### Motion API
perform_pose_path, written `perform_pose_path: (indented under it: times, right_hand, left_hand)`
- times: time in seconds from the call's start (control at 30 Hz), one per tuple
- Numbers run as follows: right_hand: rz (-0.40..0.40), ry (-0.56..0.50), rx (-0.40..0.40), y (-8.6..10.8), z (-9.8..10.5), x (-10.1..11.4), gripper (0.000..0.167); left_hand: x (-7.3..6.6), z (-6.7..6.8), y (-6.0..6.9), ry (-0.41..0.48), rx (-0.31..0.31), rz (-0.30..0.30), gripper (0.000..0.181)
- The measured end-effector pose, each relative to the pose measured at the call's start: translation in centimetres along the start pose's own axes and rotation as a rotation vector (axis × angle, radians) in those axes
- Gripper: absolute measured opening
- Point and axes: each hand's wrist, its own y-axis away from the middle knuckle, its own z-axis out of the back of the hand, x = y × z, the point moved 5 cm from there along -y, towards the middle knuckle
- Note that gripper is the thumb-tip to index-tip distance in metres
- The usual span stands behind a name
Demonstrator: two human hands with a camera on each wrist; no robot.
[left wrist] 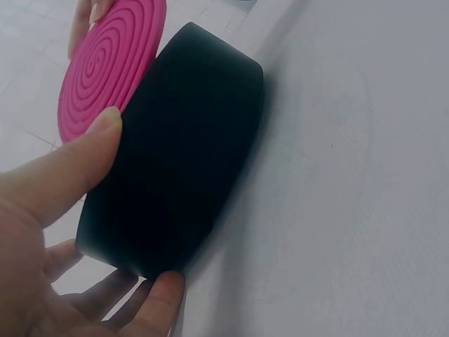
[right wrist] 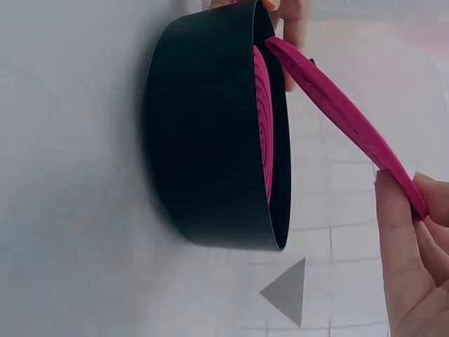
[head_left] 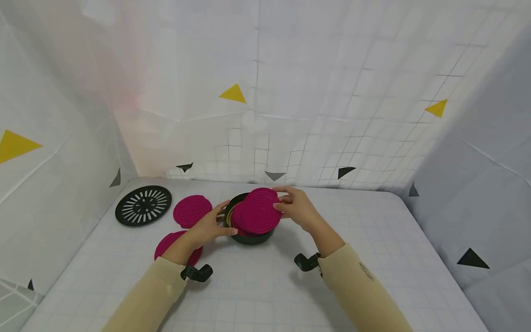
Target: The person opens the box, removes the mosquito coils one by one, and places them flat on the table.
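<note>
Left hand (head_left: 207, 227) grips round dark-green tub (right wrist: 203, 133); right hand (head_left: 300, 209) pinches magenta spiral-grooved disc (head_left: 261, 212) over its mouth; loosened fingers could drop the disc.

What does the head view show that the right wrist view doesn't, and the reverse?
Head only: a black round slotted plate, two magenta round spiral-ridged mats on the white table, and yellow triangles.
Right wrist only: the held magenta mat edge-on, tilted away from another mat inside the dark green round bowl.
Both: bowl, held mat, right hand pinching it, left hand at the bowl, a grey triangle.
</note>
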Motion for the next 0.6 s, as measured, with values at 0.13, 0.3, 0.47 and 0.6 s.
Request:
perform_pose_path:
  times: [0.13, 0.3, 0.47, 0.6]
  right_hand:
    - [0.014, -0.006, -0.023, 0.7, 0.9, -0.3, 0.051]
    - [0.023, -0.022, -0.052, 1.6, 2.0, -0.6, 0.052]
    - [0.039, -0.053, -0.072, 2.5, 3.1, -0.9, 0.052]
    - [0.054, -0.065, -0.091, 3.2, 4.1, -1.3, 0.054]
  left_hand:
    - [0.0, 0.1, 0.0, -0.016, -0.001, -0.004, 0.104]
    - [0.1, 0.1, 0.0, -0.026, -0.003, -0.009, 0.103]
    - [0.0, 0.1, 0.0, -0.035, -0.009, -0.004, 0.105]
    - [0.1, 0.1, 0.0, -0.038, -0.010, -0.003, 0.106]
